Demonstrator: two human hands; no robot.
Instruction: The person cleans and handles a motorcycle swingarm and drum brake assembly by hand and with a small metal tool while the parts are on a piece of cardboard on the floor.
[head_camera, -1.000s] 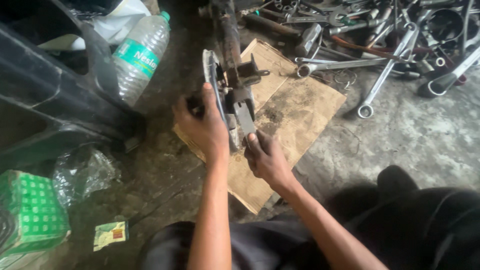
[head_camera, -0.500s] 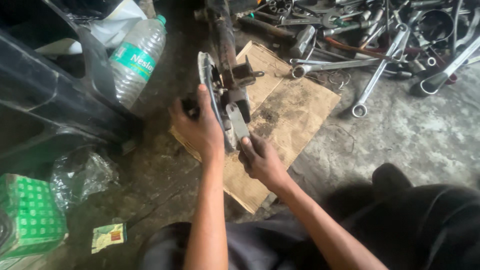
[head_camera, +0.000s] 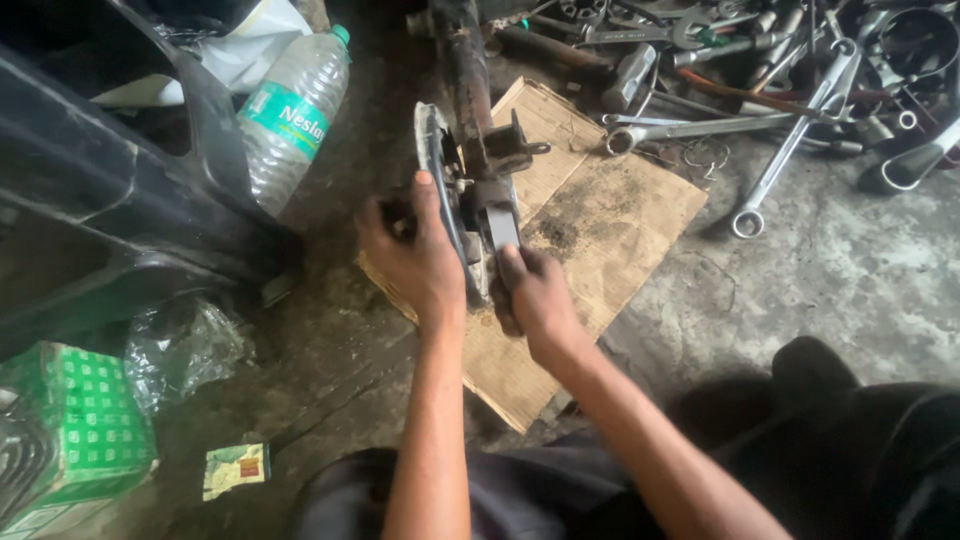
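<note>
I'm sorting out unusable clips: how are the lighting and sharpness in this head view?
Head view: dim, flat daylight with no glare; the left hand and right hand on the rusty metal assembly are dark and slightly soft; the black panel at left loses detail in shadow; the wrenches top right are brighter and readable.

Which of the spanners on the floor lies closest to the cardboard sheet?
The long combination spanner whose ring end rests right at the cardboard sheet's top edge. The other long one ends on bare concrete to the right.
</note>
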